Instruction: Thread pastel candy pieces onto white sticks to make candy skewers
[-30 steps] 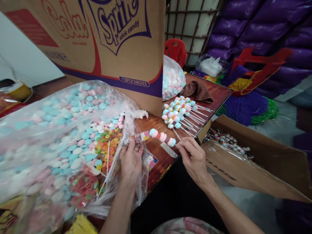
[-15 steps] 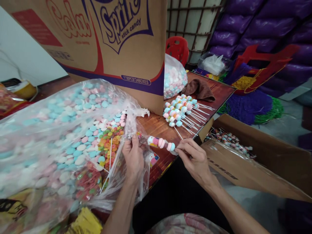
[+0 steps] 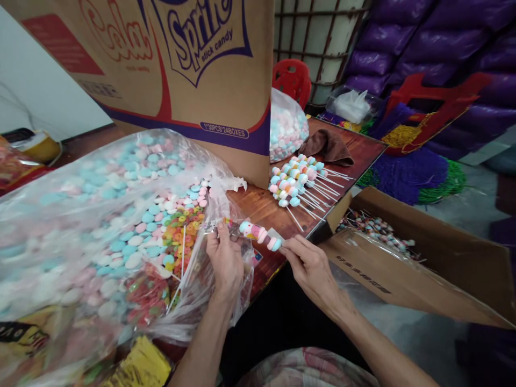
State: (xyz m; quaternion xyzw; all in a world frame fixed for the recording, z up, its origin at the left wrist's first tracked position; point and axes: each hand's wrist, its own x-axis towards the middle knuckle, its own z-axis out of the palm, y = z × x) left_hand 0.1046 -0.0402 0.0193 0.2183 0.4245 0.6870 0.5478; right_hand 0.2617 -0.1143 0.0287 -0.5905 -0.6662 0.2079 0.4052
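Between my two hands is a marshmallow candy stick (image 3: pixel 259 235) with pink, white and blue pieces, inside a clear printed wrapper. It tilts slightly down to the right. My left hand (image 3: pixel 224 257) pinches the wrapper's left end with thumb and fingers. At the blue end, my right hand (image 3: pixel 305 262) has its fingertips closed on the clear wrapper edge. Whether a stick lies under the left fingers is hidden. Just left of my left hand, a big clear bag (image 3: pixel 80 177) holds loose marshmallows, with orange and red gummy rings (image 3: pixel 183 226) and white sticks at its opening.
Finished-looking marshmallow skewers (image 3: pixel 296 180) are stacked on the wooden table (image 3: pixel 250 201), their sticks pointing right. Behind stand a large carton (image 3: pixel 193 107) and a brown cloth (image 3: pixel 328 146). An open cardboard box (image 3: pixel 435 236) with many wrapped candies sits beyond the table's right edge.
My right hand has moved left and slightly down, taking the blue end of the candy stick with it. My left hand has shifted a little right and keeps its pinch.
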